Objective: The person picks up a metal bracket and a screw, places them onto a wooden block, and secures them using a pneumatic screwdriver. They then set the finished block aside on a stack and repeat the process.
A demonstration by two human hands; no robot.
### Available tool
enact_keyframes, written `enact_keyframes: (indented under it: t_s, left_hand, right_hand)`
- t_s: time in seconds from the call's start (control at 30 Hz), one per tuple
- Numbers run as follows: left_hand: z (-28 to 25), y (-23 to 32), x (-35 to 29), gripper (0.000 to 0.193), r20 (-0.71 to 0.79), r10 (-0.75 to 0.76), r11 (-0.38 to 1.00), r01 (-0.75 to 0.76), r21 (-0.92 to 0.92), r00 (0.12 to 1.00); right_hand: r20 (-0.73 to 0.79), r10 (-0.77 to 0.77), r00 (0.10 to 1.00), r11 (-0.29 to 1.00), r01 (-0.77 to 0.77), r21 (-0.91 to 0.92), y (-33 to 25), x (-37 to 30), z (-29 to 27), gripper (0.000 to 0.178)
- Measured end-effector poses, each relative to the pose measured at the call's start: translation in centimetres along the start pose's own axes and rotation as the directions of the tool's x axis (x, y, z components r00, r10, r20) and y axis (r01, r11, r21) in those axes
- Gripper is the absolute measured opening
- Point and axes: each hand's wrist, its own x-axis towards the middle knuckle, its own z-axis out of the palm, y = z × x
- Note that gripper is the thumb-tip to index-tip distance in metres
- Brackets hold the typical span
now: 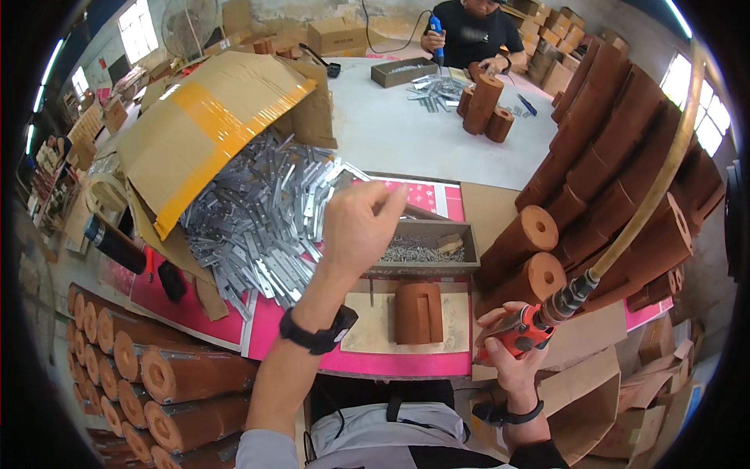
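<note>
My left hand is raised over the left end of a wooden box of small screws, beside a heap of flat metal strips. Its fingers are curled closed, and whatever they hold, if anything, is hidden. My right hand grips a red air-powered driver with a hose fitting at its end. Between my forearms, a reddish-brown cylinder with a lengthwise slot lies on a pale board, touched by neither hand.
The strips spill from a taped cardboard box. Brown cylinders are stacked at lower left and right. A yellowish hose arcs down to the driver. Across the white table, another person holds a blue driver.
</note>
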Motion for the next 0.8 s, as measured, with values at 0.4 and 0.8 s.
enact_keyframes:
  t_s: [0.4, 0.8]
  left_hand:
    - [3.0, -5.9, -1.2, 0.034, 0.39, -0.436, 0.88, 0.294, 0.373, 0.812]
    - [3.7, -7.7, -2.6, 0.038, 0.467, -0.354, 0.879, 0.117, 0.463, 0.81]
  right_hand:
    - [-0.012, -0.054, 0.998, 0.998, 0.054, -0.013, -0.2, -0.4, 0.2, 0.051]
    - [-0.052, 0.017, 0.999, 1.0, -0.017, -0.003, -0.6, 0.2, 1.1, 0.025]
